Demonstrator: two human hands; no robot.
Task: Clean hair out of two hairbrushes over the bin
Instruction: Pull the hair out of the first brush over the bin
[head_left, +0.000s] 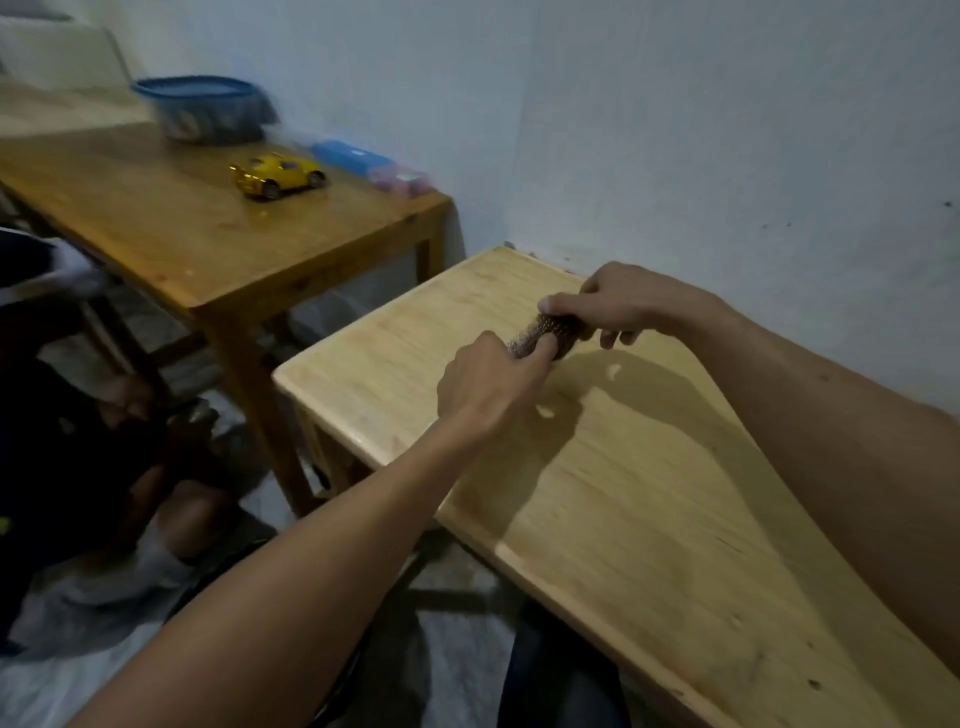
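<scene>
Pale blue walls (675, 104) enclose two wooden tables; over the light wooden table (649, 493), a round bristled hairbrush (545, 335) is gripped by the right hand (623, 304) and pinched by the left hand (493, 387).

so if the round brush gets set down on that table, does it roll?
Probably: the brush looks cylindrical and the table top is smooth. Bristles may slow it. It seems light, held aloft between right hand and left hand.
</scene>
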